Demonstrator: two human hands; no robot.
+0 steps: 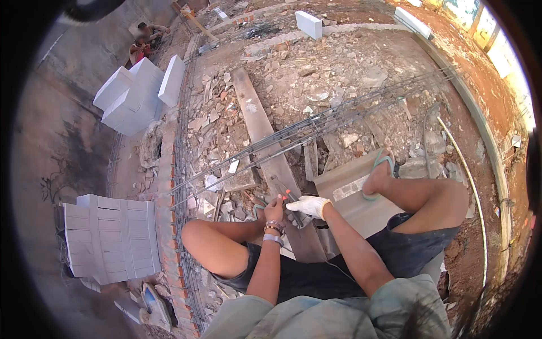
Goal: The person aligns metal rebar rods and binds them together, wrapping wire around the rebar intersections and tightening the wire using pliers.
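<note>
My left hand (275,208) is bare, with bracelets and a band at the wrist. Its fingers are pinched together over a wooden plank (257,121). Close beside it, my right hand (307,207) wears a white knit glove, its fingers curled. Between the hands and just beyond them is a thin dark metal piece (279,183) with orange-red spots near its end; its kind is too small to make out. What either hand grips is hidden by the fingers. Long steel rebars (316,124) cross over the plank ahead of my hands.
White blocks (135,96) are stacked at the left, with another stack (113,237) nearer. A lone block (309,25) stands far off. Rubble (333,79) covers the ground. A brick edge (176,254) with rebar runs along the left. Another person (148,42) crouches by the wall.
</note>
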